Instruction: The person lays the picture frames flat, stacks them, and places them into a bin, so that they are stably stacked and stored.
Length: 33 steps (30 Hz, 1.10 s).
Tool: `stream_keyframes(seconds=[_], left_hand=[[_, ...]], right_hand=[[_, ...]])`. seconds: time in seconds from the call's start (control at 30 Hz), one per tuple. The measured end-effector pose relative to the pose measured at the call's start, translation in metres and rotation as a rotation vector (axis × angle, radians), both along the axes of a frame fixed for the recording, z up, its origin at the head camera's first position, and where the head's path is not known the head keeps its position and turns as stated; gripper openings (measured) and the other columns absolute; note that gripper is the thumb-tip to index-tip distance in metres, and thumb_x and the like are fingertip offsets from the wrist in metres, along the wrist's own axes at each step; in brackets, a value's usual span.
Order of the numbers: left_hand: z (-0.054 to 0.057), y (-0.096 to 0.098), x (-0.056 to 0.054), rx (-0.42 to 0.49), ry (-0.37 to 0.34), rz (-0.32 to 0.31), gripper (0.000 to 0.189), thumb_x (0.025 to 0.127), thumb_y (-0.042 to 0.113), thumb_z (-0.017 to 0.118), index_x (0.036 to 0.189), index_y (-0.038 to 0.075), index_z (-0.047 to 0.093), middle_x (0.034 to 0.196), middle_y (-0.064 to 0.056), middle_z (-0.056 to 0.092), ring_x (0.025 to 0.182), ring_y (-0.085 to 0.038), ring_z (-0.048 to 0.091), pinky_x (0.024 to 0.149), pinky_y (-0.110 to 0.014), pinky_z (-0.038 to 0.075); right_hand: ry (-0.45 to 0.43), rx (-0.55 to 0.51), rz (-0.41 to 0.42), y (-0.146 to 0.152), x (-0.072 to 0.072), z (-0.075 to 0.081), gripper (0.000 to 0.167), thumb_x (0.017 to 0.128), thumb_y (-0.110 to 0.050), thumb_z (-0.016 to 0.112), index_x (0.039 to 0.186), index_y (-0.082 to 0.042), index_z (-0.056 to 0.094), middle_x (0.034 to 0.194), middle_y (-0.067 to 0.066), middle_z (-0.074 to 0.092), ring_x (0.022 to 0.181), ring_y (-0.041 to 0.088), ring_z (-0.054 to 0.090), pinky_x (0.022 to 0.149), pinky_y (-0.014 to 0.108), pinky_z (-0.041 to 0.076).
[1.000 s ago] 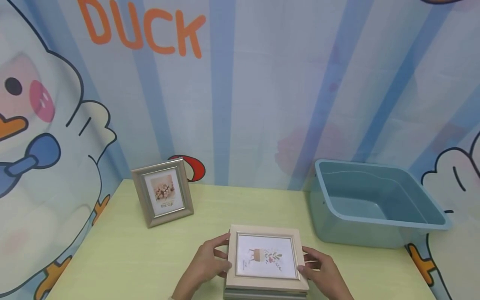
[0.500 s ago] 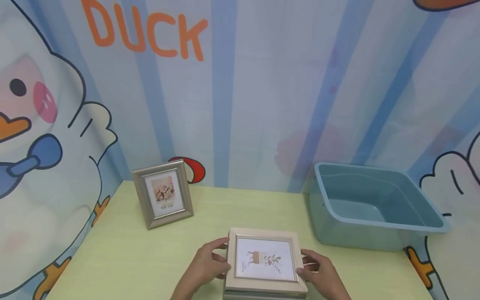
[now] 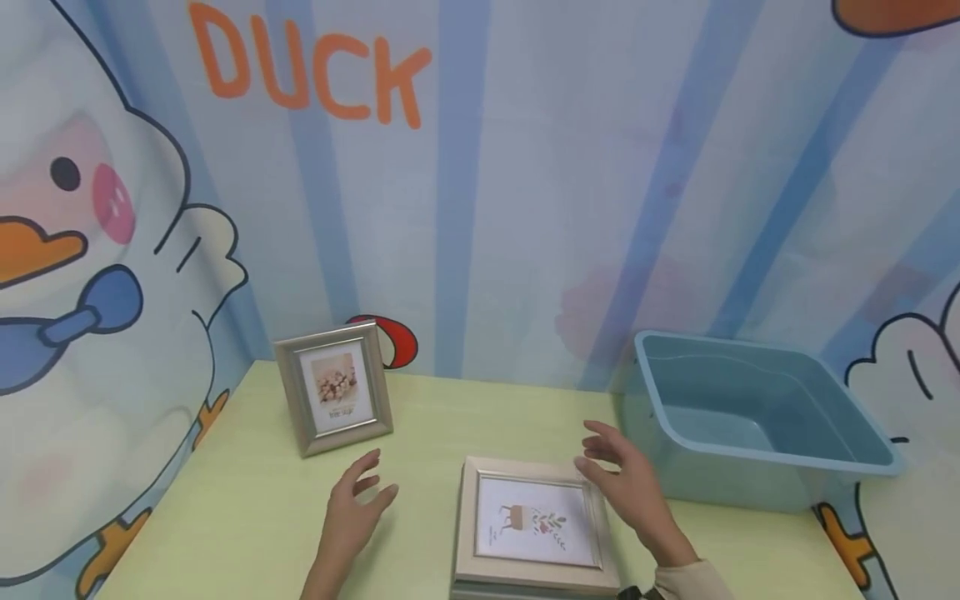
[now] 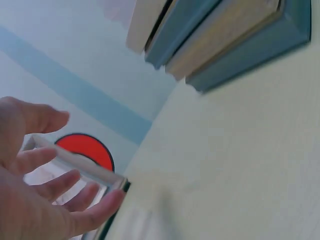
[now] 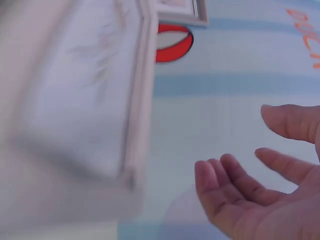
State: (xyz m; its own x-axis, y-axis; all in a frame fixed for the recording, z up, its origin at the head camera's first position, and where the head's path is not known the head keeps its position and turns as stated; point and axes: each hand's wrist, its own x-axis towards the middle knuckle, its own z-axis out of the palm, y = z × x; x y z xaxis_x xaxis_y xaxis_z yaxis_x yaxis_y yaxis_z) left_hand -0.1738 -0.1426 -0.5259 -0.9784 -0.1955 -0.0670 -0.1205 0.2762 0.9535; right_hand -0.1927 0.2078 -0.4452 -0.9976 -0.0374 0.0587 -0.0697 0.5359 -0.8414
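A pale cream picture frame [image 3: 534,517] with a plant print lies on top of a stack at the table's front middle. The left wrist view shows the stack's side edges [image 4: 235,45], alternating cream and grey-blue. To the left of the stack, my left hand [image 3: 351,512] is held with fingers loosely bent and nothing in them. My right hand [image 3: 630,483] hovers by the stack's back right corner, thumb and fingers apart, also holding nothing. A silver-grey picture frame [image 3: 335,388] with a flower picture stands upright at the back left, beyond my left hand.
A blue-green plastic bin [image 3: 765,479] stands at the back right of the pale yellow table [image 3: 480,417]. Behind the table hangs a striped blue cloth [image 3: 517,208] with cartoon ducks, and its sides flank the table left and right.
Both hands have let go of the top picture frame's sides. The left hand has moved left, away from the stack, and the right hand up toward the bin. The stack stays in place.
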Motion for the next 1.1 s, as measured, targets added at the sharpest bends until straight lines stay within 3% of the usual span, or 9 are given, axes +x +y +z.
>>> stream_keyframes(seconds=[0.1,0.2,0.43,0.6,0.93,1.1], left_hand=[[-0.007,-0.011,-0.004,-0.005,0.028,0.104,0.063,0.094,0.009,0.066,0.150,0.003,0.039,0.152,-0.024,0.040,0.135,-0.046,0.045,0.105,-0.055,0.049],[-0.011,-0.022,-0.009,0.016,0.054,0.187,0.067,0.095,0.009,0.064,0.153,0.002,0.033,0.156,-0.024,0.034,0.139,-0.046,0.040,0.108,-0.057,0.046],[-0.018,-0.042,-0.019,0.088,0.108,0.298,0.074,0.096,0.008,0.062,0.157,0.001,0.021,0.160,-0.027,0.022,0.143,-0.050,0.030,0.113,-0.062,0.037],[-0.023,-0.052,-0.028,0.159,0.135,0.378,0.075,0.096,0.010,0.063,0.158,0.004,0.021,0.162,-0.024,0.021,0.147,-0.048,0.027,0.118,-0.063,0.028],[-0.027,-0.058,-0.037,0.257,0.117,0.414,0.075,0.098,0.013,0.061,0.160,0.011,0.018,0.167,-0.018,0.014,0.154,-0.041,0.013,0.124,-0.061,0.017],[-0.028,-0.063,-0.043,0.281,0.089,0.426,0.075,0.098,0.011,0.058,0.161,0.013,0.017,0.168,-0.016,0.012,0.155,-0.038,0.012,0.124,-0.058,0.022]], right_hand=[[0.055,0.013,0.117,-0.019,-0.020,0.008,0.053,0.094,-0.014,0.069,0.143,-0.009,0.052,0.128,0.019,0.064,0.120,0.036,0.062,0.098,0.051,0.055],[0.071,0.036,0.236,-0.039,-0.039,0.014,0.052,0.094,-0.011,0.067,0.144,-0.009,0.051,0.129,0.021,0.064,0.119,0.038,0.063,0.096,0.051,0.055],[0.106,0.109,0.431,-0.090,-0.075,0.029,0.051,0.096,-0.011,0.065,0.145,-0.011,0.050,0.132,0.022,0.062,0.119,0.037,0.063,0.094,0.047,0.057],[0.114,0.138,0.516,-0.126,-0.097,0.036,0.052,0.096,-0.011,0.065,0.146,-0.012,0.050,0.133,0.020,0.061,0.121,0.034,0.062,0.094,0.043,0.058],[0.017,0.204,0.627,-0.177,-0.129,0.035,0.061,0.096,-0.014,0.066,0.152,-0.017,0.043,0.148,0.012,0.051,0.132,0.033,0.053,0.108,0.048,0.049],[0.008,0.226,0.670,-0.196,-0.141,0.032,0.056,0.097,-0.012,0.064,0.149,-0.015,0.046,0.150,0.010,0.050,0.131,0.035,0.054,0.105,0.047,0.051]])
